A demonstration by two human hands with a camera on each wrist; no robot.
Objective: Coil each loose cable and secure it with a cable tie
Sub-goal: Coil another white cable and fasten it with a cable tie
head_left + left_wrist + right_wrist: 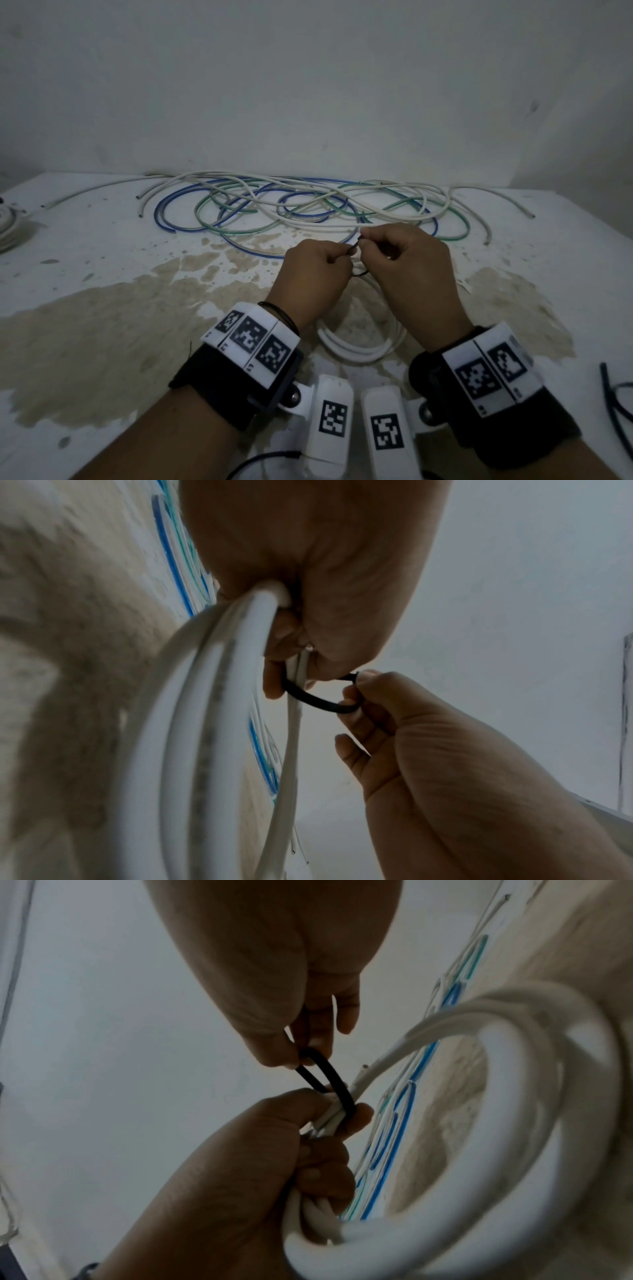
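Note:
A coil of white cable (pixel 359 347) hangs below both hands over the stained table (pixel 102 325). My left hand (pixel 342 257) grips the gathered strands of that coil (pixel 219 696) at its top, fingers curled round them (pixel 325 1123). A black cable tie (pixel 318 702) loops round the white strands just beyond the left fingers. My right hand (pixel 368 240) pinches the tie's far end between thumb and fingertips (pixel 301 1053), and the tie (pixel 337 1085) stretches from there to the bundle. Whether the tie's ends are joined is hidden by the right hand's fingers (pixel 356 688).
A tangle of loose white, blue and green cables (pixel 308 205) spreads across the back of the table near the wall. A wound white bundle (pixel 10 222) sits at the far left edge. A dark cable (pixel 613 404) lies at the right edge.

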